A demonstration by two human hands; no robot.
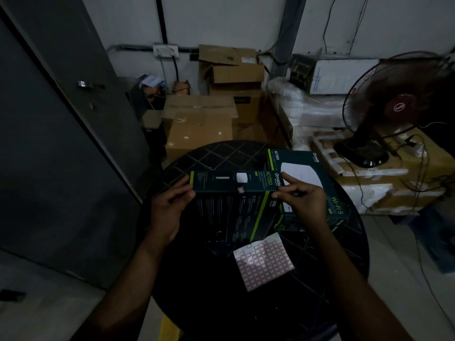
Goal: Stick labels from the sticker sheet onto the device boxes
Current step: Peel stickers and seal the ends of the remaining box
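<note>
Two hands hold near box (231, 193) tilted: left hand (170, 205) grips end, right hand (301, 195) pinches other; label (240, 190) stuck. Next: peel from sticker sheet (263, 260).

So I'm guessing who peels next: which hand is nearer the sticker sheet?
Right hand: the sticker sheet lies just below it. Left hand grips the box's far end.
</note>
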